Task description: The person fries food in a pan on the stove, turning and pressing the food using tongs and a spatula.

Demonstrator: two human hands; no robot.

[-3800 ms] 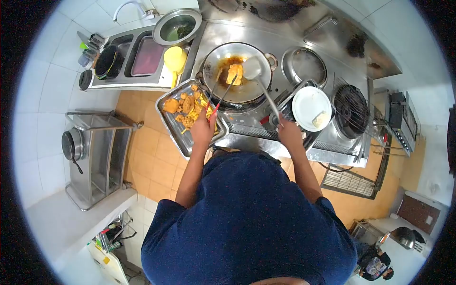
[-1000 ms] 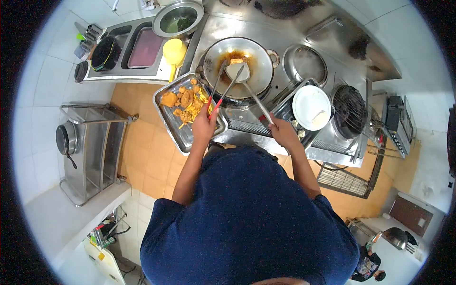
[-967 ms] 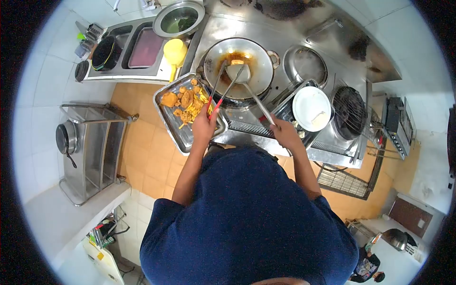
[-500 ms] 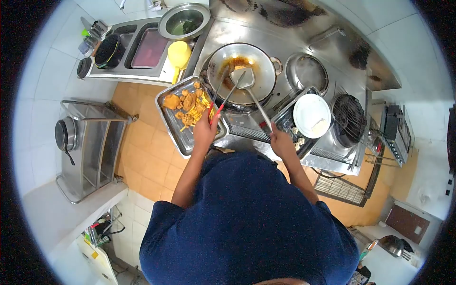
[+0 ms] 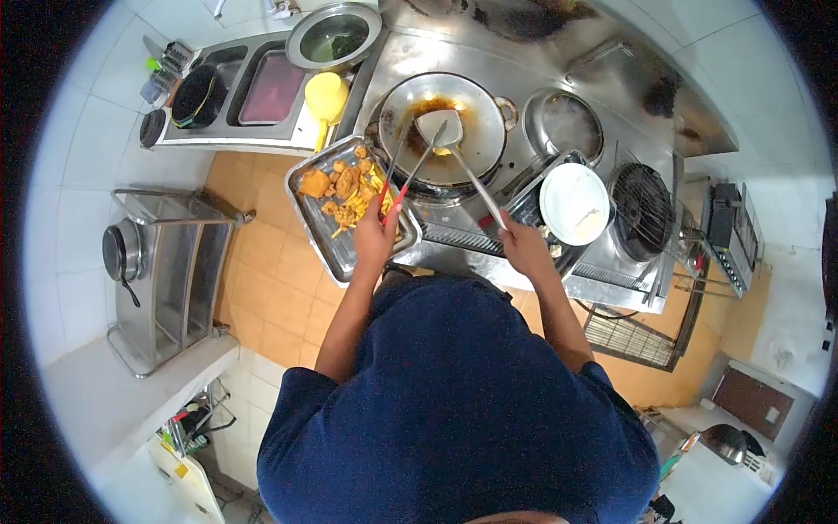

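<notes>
My left hand [image 5: 375, 231] is closed on red-handled tongs [image 5: 393, 196], whose dark arms reach apart over the wok [image 5: 487, 140]. Closed on the handle of a metal spatula [image 5: 476, 181] is my right hand [image 5: 524, 247]. The spatula's broad blade lies in the wok, over brown sauce [image 5: 436, 105]. A small bit of yellow-orange food [image 5: 443, 151] shows at the blade's lower edge; the rest of it is hidden. Under my left hand, a metal tray [image 5: 316, 229] holds fried pieces [image 5: 346, 182] and yellow strips.
Right of the wok are a round metal pan [image 5: 563, 127], a white plate [image 5: 573, 204] on a dark tray, and a grill burner [image 5: 642, 210]. A yellow scoop [image 5: 326, 96], sinks [image 5: 272, 87] and a metal bowl [image 5: 333, 37] stand at the back left. A steel cart [image 5: 166, 279] is at the left.
The orange block, earlier plain in the wok and then beyond the spatula blade, now shows only as a bit at the blade's near edge. My right hand has moved slightly left from its first position.
</notes>
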